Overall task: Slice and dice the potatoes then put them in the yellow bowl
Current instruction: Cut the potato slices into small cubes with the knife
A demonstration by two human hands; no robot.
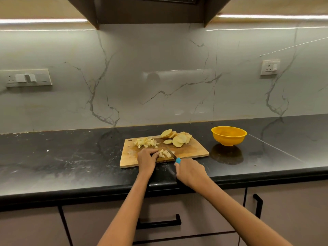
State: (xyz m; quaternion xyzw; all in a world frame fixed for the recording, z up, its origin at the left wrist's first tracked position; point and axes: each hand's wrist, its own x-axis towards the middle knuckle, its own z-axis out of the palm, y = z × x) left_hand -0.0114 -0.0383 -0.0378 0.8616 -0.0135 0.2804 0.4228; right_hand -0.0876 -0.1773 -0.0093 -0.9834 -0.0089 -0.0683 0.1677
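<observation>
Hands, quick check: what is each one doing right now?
Left hand: fingers curled, holding the potato pieces on the cutting board.
Right hand: gripping the blue-handled knife.

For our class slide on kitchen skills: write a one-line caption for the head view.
Left hand steadies potato pieces while the right hand dices with a blue-handled knife on the wooden board.

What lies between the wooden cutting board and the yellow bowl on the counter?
Nothing lies there: in the head view, only bare black counter shows between the cutting board and the yellow bowl.
</observation>
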